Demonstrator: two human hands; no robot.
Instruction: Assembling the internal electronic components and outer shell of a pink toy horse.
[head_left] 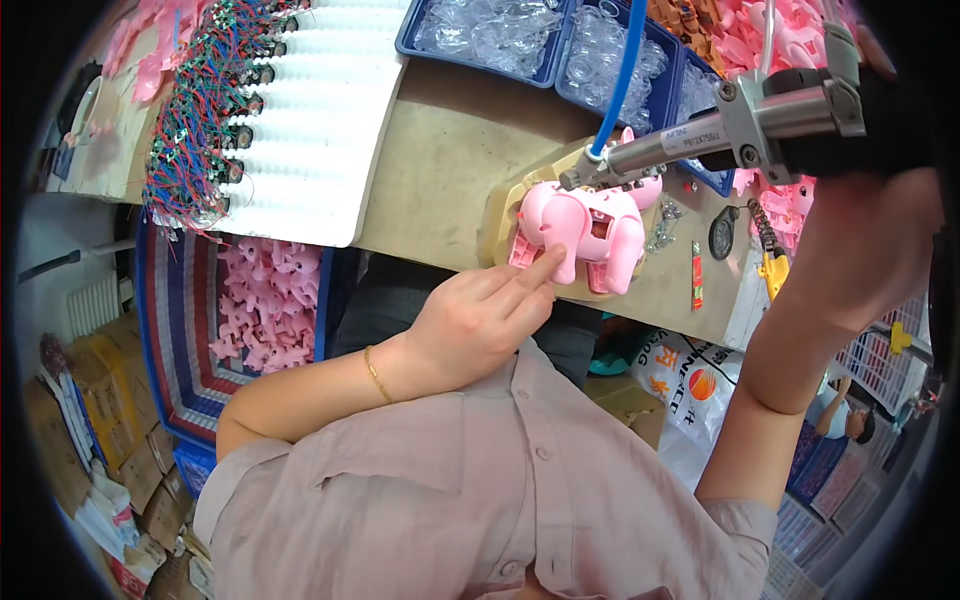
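A pink plastic toy animal body (pixel 580 228) lies on its side on a tan holder (pixel 503 215) on the worktable. It has a rectangular opening in its side. My left hand (pixel 485 325) presses an outstretched index finger on a leg of the toy, with its other fingers curled. My right hand (pixel 885 190) is raised at the upper right, wrapped round a black tool body (pixel 830 140) that hides most of its fingers. A metal cylinder (pixel 660 152) with a blue hose (pixel 624 75) reaches from beside that hand over the toy.
Blue trays of clear plastic parts (pixel 487 28) line the table's far side. Wired parts (pixel 215 110) lie on a white ridged sheet (pixel 320 120) at left. A bin below holds small pink pieces (pixel 265 305). Small clear pieces (pixel 664 224) and a red strip (pixel 697 275) lie right of the toy.
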